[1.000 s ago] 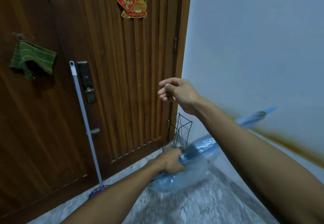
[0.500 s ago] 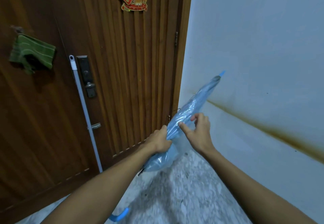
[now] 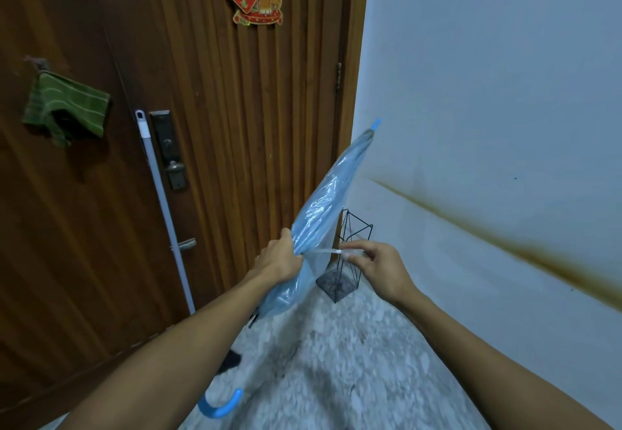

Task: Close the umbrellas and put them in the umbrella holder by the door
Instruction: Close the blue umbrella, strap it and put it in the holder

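The translucent pale-blue plastic umbrella (image 3: 323, 214), folded and slanting with its tip up near the door frame and its curved blue handle (image 3: 220, 404) down low by the floor, is held mid-air in front of the brown wooden door (image 3: 208, 126). Going left to right: a green striped cloth (image 3: 67, 106) hangs on the door, a grey mop pole (image 3: 161, 201) leans by the lock, then the left hand (image 3: 277, 259) is wrapped snug around the bunched canopy about midway. Next, the right hand (image 3: 377, 266) pinches the thin clear tie strap (image 3: 323, 252) between thumb and fingertips, pulled out taut. Just behind sits the black wire umbrella holder (image 3: 350, 254) in the corner by the pale wall (image 3: 488, 93). I'd guess it's light, and the plastic looks slick and floppy, so squeezing the folds around the stiff shaft seems the way to go.
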